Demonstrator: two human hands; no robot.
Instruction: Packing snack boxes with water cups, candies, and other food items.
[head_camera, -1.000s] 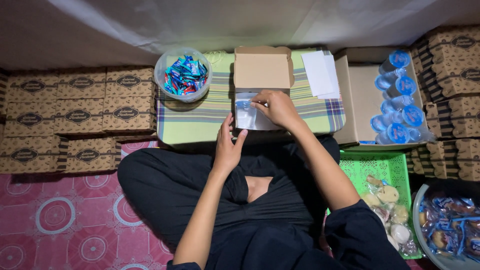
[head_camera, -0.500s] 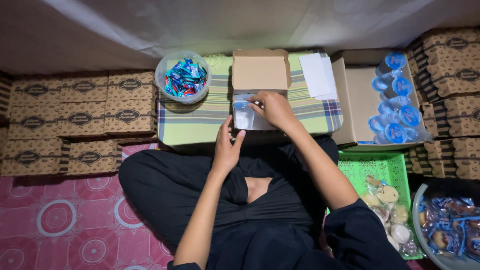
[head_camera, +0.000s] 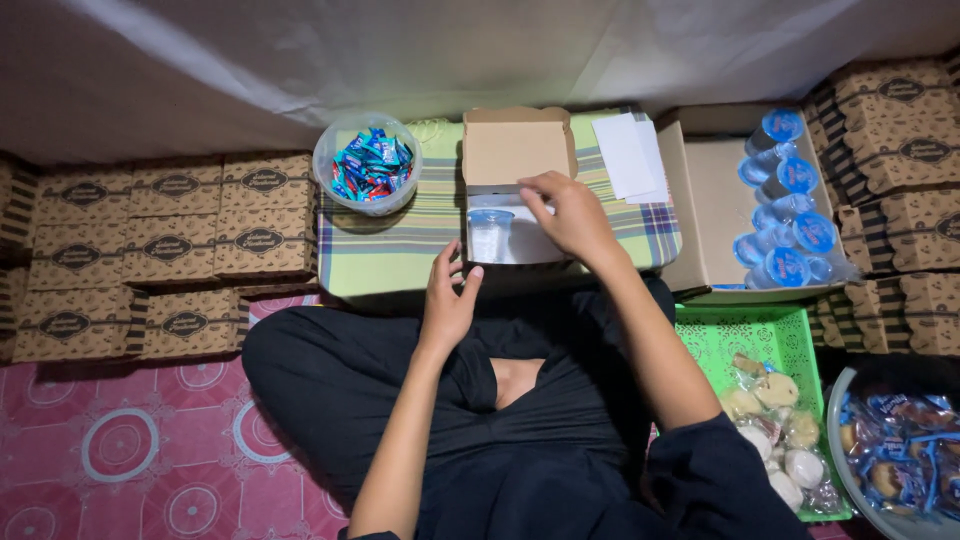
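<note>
An open brown cardboard snack box (head_camera: 517, 150) stands on a low table covered with a green plaid cloth (head_camera: 400, 235). A sealed clear water cup (head_camera: 490, 232) lies in the box's left part. My right hand (head_camera: 570, 212) rests over the box's right part, fingers curled down on its rim and white lining; whether it grips anything is hidden. My left hand (head_camera: 448, 298) hovers at the box's near left corner, fingers apart and empty.
A clear tub of blue wrapped candies (head_camera: 368, 165) stands at the table's left. White paper sheets (head_camera: 632, 155) lie at its right. A carton of sealed water cups (head_camera: 785, 210), a green basket of wrapped pastries (head_camera: 775, 400) and a bowl of snacks (head_camera: 900, 455) are at right. Closed brown boxes (head_camera: 165, 245) are stacked at both sides.
The right hand has shifted from the box's left part to its right, leaving the water cup lying in the box. The left hand has barely moved.
</note>
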